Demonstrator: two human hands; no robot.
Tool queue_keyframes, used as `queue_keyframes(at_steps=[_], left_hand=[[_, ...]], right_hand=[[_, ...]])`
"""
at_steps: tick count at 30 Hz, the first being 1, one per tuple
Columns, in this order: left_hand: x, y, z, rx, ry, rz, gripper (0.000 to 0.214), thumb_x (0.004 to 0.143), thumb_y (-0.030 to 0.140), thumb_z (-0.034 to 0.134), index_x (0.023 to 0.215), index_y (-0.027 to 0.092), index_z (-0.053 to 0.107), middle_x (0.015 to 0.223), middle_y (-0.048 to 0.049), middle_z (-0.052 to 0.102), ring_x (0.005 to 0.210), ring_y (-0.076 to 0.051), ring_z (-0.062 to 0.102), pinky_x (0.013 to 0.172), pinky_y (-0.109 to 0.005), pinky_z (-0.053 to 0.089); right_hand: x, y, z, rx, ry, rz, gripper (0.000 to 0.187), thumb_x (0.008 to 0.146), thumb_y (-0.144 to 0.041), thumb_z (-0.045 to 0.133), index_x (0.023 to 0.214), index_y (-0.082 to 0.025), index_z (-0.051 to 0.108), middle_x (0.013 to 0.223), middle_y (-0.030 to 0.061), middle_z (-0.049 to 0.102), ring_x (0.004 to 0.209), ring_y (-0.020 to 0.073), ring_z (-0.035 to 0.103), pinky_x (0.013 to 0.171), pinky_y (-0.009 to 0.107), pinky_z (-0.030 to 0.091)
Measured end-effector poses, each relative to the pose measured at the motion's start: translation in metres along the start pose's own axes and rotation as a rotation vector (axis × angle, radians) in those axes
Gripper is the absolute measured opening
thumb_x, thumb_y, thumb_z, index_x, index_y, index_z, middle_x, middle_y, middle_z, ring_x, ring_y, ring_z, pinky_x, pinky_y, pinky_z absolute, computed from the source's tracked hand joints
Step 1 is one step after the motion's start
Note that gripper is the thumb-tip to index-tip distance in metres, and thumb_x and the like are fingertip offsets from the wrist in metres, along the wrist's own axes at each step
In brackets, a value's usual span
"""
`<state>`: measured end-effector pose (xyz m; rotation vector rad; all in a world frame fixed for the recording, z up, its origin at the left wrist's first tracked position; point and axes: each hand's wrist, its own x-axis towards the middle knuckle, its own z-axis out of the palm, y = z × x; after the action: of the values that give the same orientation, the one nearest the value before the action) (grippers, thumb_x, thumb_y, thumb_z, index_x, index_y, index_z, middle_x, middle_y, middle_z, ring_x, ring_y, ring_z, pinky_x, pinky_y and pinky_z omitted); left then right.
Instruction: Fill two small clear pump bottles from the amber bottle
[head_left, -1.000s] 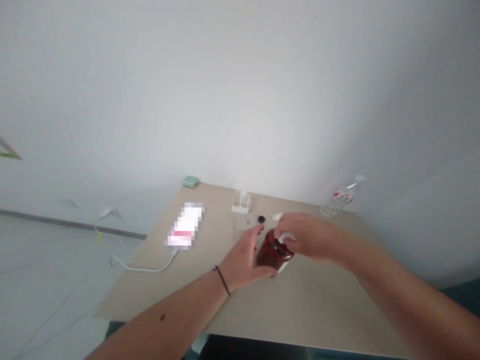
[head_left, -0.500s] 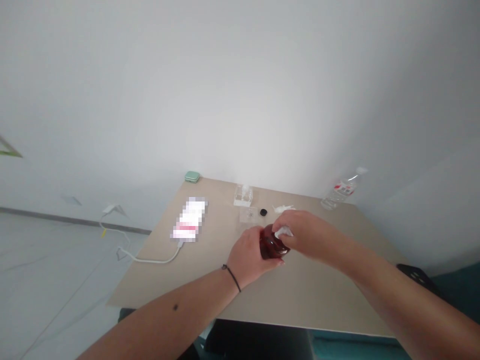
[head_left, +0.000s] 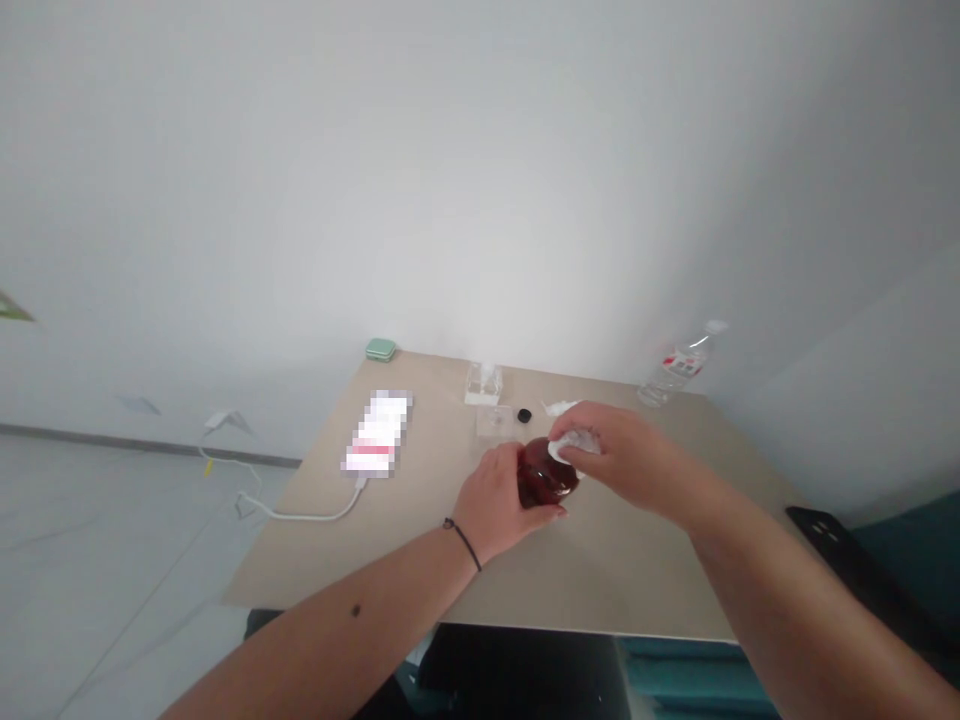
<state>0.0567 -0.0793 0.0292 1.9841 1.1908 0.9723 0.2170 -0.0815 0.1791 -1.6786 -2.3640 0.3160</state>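
Observation:
My left hand (head_left: 499, 503) is wrapped round the left side of a dark red, glossy, rounded object (head_left: 546, 475), which it holds at the table. What kind of object it is I cannot tell, since my fingers cover part of it. My right hand (head_left: 604, 440) pinches a crumpled white tissue (head_left: 576, 443) at the red object's upper right side. Just beyond my hands lie a small round black cap (head_left: 524, 415), a clear flat plastic piece (head_left: 495, 421) and another bit of white tissue (head_left: 560, 408).
On the table (head_left: 420, 530) are a clear box (head_left: 484, 385), a green case (head_left: 381, 349) and a phone (head_left: 379, 432) with a white cable (head_left: 315, 517). A clear plastic bottle (head_left: 682, 365) stands back right by the wall. A black phone-like object (head_left: 825, 530) sits at the right.
My right hand has shifted slightly up and right with the tissue, so more of the tissue and of the red object's top shows. My left hand keeps its hold.

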Motion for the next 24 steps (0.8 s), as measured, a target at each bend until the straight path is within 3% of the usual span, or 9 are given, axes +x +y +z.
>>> queue_keyframes(at_steps=[3,6,10,12,14,16,19,22,24], left_hand=[[-0.001,-0.001,0.001,-0.026,0.002,0.025,0.079,0.064,0.053,0.086,0.125,0.019,0.051,0.118,-0.0133,0.063,0.111,-0.034,0.061,0.096,-0.050,0.049],[-0.002,-0.005,-0.001,-0.062,0.011,0.073,0.086,0.063,0.054,0.086,0.131,0.020,0.047,0.125,-0.0137,0.060,0.115,-0.034,0.059,0.100,-0.050,0.048],[0.004,-0.021,-0.015,-0.092,0.174,0.233,0.051,0.088,0.046,0.063,0.129,0.019,0.047,0.119,-0.0137,0.060,0.112,-0.029,0.058,0.098,-0.046,0.048],[0.011,-0.033,-0.025,-0.068,0.264,0.300,0.039,0.091,0.038,0.056,0.124,0.020,0.049,0.118,-0.0129,0.059,0.114,-0.028,0.056,0.100,-0.046,0.046],[0.021,-0.046,-0.032,-0.015,0.296,0.249,0.045,0.086,0.031,0.061,0.127,0.020,0.046,0.125,-0.0136,0.056,0.119,-0.028,0.053,0.104,-0.047,0.044],[0.032,-0.058,-0.035,0.033,0.282,0.163,0.064,0.079,0.030,0.070,0.136,0.019,0.041,0.134,-0.0153,0.052,0.128,-0.031,0.049,0.109,-0.050,0.040],[0.046,-0.071,-0.034,0.123,0.215,0.029,0.082,0.070,0.034,0.080,0.140,0.019,0.041,0.142,-0.0168,0.050,0.136,-0.036,0.044,0.115,-0.054,0.033],[0.054,-0.075,-0.032,0.206,0.108,-0.052,0.073,0.066,0.038,0.085,0.129,0.019,0.055,0.133,-0.0162,0.061,0.130,-0.039,0.052,0.111,-0.054,0.037],[0.056,-0.073,-0.033,0.186,0.062,-0.084,0.063,0.066,0.038,0.085,0.121,0.021,0.061,0.122,-0.0147,0.067,0.121,-0.039,0.059,0.105,-0.054,0.043]], right_hand=[[-0.006,0.022,-0.004,0.145,0.165,0.086,0.018,0.083,-0.030,0.057,0.092,-0.022,0.070,0.094,0.0039,0.075,0.081,0.0205,0.066,0.072,0.030,0.049],[-0.007,0.061,0.005,0.114,0.271,0.237,0.025,0.086,-0.038,0.055,0.096,-0.021,0.070,0.079,0.0032,0.073,0.068,0.0200,0.063,0.062,0.030,0.048],[-0.008,0.121,0.042,-0.038,0.180,0.335,0.022,0.083,-0.027,0.056,0.096,-0.020,0.071,0.090,0.0066,0.075,0.081,0.0227,0.070,0.073,0.033,0.053],[-0.014,0.144,0.061,-0.108,0.135,0.342,0.022,0.085,-0.022,0.054,0.097,-0.019,0.072,0.102,0.0095,0.076,0.095,0.0240,0.071,0.085,0.035,0.053],[-0.023,0.157,0.074,-0.161,0.089,0.345,0.025,0.087,-0.020,0.052,0.100,-0.019,0.073,0.108,0.0118,0.075,0.101,0.0251,0.071,0.093,0.038,0.053],[-0.035,0.158,0.082,-0.190,0.091,0.324,0.030,0.085,-0.018,0.054,0.108,-0.019,0.072,0.123,0.0151,0.071,0.114,0.0285,0.067,0.103,0.045,0.049],[-0.055,0.140,0.088,-0.105,0.180,0.292,0.053,0.078,-0.016,0.059,0.131,-0.021,0.063,0.149,0.0165,0.053,0.138,0.0342,0.048,0.115,0.054,0.036],[-0.069,0.108,0.099,0.281,0.176,0.197,0.073,0.081,-0.024,0.060,0.151,-0.031,0.040,0.158,0.0083,0.042,0.147,0.0281,0.038,0.120,0.053,0.030],[-0.071,0.086,0.111,0.553,0.156,0.168,0.077,0.085,-0.035,0.064,0.154,-0.032,0.032,0.161,0.0091,0.038,0.147,0.0285,0.037,0.120,0.054,0.030]])
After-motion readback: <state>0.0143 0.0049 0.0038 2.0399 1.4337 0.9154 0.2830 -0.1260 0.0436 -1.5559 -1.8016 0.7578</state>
